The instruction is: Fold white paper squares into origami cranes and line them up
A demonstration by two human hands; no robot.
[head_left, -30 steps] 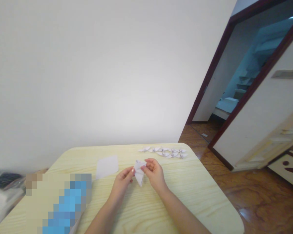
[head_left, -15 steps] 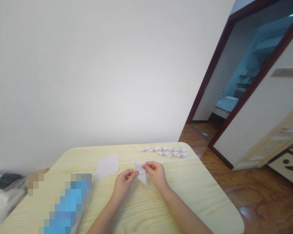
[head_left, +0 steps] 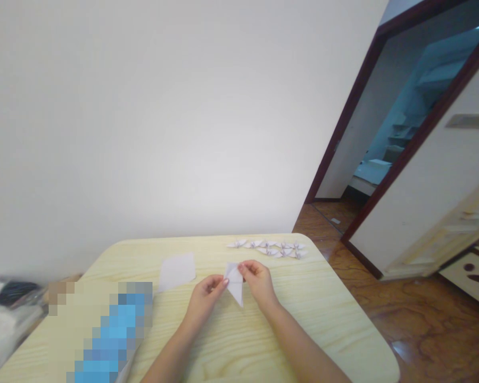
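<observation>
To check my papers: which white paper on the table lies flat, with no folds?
The plain square sheet lying flat, left of the rows of folded paper cranes.

Two hands [head_left: 204,300] [head_left: 258,282], one folded paper [head_left: 234,283]

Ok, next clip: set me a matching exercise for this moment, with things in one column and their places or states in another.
1 left hand
2 folded paper
3 flat paper square
4 paper cranes

A in rows near the far edge of the table
B holding the folded paper's left side
C lying flat, left of the left hand
D held, tip pointing down

Pairs: 1-B, 2-D, 3-C, 4-A
</observation>
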